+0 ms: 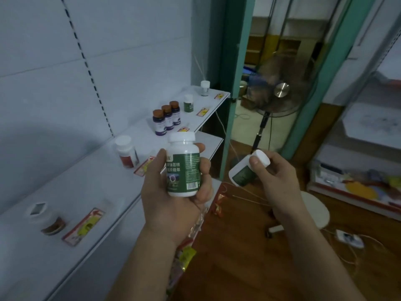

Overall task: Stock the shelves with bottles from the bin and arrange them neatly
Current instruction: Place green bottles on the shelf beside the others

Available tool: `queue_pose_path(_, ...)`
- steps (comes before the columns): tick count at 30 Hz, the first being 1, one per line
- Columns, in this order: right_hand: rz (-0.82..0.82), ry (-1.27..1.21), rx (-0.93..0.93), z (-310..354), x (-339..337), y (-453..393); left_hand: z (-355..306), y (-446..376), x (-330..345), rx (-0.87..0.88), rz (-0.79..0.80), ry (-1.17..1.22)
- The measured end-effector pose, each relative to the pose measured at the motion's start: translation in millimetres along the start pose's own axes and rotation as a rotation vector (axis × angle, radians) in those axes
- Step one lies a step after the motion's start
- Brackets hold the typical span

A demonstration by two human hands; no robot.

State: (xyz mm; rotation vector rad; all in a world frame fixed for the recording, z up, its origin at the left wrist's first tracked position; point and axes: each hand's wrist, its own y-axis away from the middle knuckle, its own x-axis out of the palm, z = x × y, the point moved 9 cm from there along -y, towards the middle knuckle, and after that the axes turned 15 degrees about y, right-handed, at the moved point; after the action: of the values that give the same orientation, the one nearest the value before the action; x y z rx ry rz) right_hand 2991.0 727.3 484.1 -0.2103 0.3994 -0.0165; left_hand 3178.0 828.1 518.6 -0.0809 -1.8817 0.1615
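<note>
Holding one bottle apiece, both hands sit in front of the shelving, near the middle of the head view. Left hand (173,192) is wrapped round a green-label bottle (183,168), kept upright, white cap up, barcode and label facing the camera; likely held so for reading before it is placed. Right hand (273,177), at about 3 o'clock from the left, grips a second green-label bottle (244,172) by its white cap, thumb across the top, body tilted down toward 8 o'clock. A carrying hold, by the look of it, not a placing one.

Neither bottle is on a shelf yet. The bin is not in view.

Upper shelf (121,192) runs from 8 o'clock up toward 1 o'clock. Nearest on it, a blurred white-capped jar (46,218) beside a red-and-yellow price tag (84,225). Farther along, a red-label bottle (127,152) stands alone. Beyond that, three brown-capped bottles (167,118) stand touching in a short row. Then one small green-label bottle (188,103), the same kind as those in hand, so the pair probably belong beside it. Farthest, a white-capped grey jar (204,88) near the shelf end.

Past the shelf end, at 1 o'clock, a standing fan (275,92) shows through the doorway. White stool (314,209) on the wooden floor below the right hand.
</note>
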Motion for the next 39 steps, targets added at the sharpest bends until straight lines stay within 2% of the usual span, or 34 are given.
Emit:
queue_pose_path(9, 0.078, -0.045, -0.028, -26, 45, -178, 0, -173, -58, 0.042, -0.051, -0.05)
queue_pose_path(18, 0.329, -0.025, -0.117, -16, 123, -367, -42, -334, -102, 0.12, -0.087, -0.046)
queue_pose_path(23, 0.523, 0.097, -0.192, -24, 183, -461, -64, -376, -128, 0.272, -0.192, -0.103)
queue_pose_path(27, 0.691, 0.216, -0.368, -22, 240, -521, -79, -400, -150, 0.451, -0.297, -0.109)
queue_pose_path(29, 0.803, 0.323, -0.472, -17, 270, -538, -84, -409, -159, 0.524, -0.355, -0.108)
queue_pose_path(33, 1.017, 0.378, -0.643, -13, 318, -554, -84, -427, -164, 0.634, -0.35, -0.092)
queue_pose_path(39, 1.128, 0.454, -0.775, -17, 354, -568, -77, -446, -170, 0.758, -0.36, -0.1)
